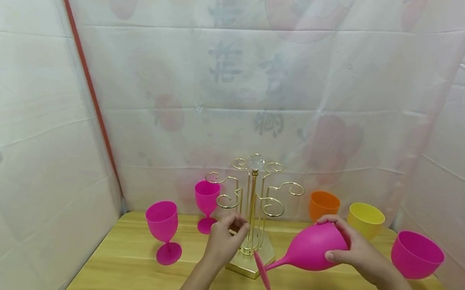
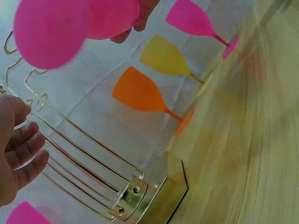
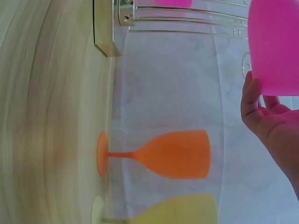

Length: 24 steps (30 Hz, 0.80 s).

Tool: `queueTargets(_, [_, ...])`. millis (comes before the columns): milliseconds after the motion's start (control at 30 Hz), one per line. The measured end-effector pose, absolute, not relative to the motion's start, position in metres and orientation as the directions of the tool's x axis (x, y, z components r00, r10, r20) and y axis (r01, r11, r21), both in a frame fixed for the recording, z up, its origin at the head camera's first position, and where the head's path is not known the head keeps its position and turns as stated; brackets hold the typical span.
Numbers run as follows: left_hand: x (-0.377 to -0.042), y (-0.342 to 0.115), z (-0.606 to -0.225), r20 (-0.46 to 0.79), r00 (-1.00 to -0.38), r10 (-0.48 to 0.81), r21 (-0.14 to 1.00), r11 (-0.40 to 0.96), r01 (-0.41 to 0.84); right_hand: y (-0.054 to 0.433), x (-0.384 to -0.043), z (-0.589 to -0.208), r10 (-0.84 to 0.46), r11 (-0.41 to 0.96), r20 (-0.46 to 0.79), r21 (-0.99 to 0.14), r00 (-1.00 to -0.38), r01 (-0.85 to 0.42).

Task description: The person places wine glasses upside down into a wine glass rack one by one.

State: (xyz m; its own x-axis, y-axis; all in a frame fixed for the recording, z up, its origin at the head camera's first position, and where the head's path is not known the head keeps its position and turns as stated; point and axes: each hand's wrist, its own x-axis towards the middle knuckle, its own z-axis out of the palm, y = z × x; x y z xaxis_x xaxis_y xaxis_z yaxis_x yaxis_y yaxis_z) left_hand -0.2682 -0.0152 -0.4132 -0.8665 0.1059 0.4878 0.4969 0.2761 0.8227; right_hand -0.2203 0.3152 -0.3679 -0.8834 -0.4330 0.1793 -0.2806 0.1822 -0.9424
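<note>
My right hand (image 1: pixel 359 255) grips a pink goblet (image 1: pixel 311 249) by its bowl near the rim, fingers above and thumb below. The goblet is tipped on its side in the air, its foot pointing left in front of a gold glass rack (image 1: pixel 251 209). Close to the rack's wires is my left hand (image 1: pixel 223 239), fingers loosely bent; nothing shows in its grasp. Whether its fingertips touch a wire, I cannot tell. In the left wrist view the goblet's round foot (image 2: pixel 49 32) faces the camera. The rack has curled hooks and a crystal ball (image 1: pixel 256 161) on top.
Two pink goblets (image 1: pixel 162 223) (image 1: pixel 206 199) stand upright left of the rack. On the right are an orange goblet (image 3: pixel 177 154), a yellow goblet (image 2: pixel 164 56) and another pink goblet (image 1: pixel 415 257). The wooden table (image 1: pixel 123 276) meets printed cloth walls (image 1: pixel 179 86).
</note>
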Motion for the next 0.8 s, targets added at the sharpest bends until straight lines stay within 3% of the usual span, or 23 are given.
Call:
queueTargets(500, [-0.259,-0.006,-0.422,0.413,-0.860,0.302,0.852,0.207,0.481,0.308,-0.221,-0.383,-0.536,-0.084,0.254,-0.965,-0.806,-0.248])
queueTargets(800, [-0.257,-0.002,-0.414,0.452,-0.822,0.346,0.824,0.191,0.534,0.303,-0.225,-0.379,-0.517,-0.122,0.292,-0.955,-0.805,-0.269])
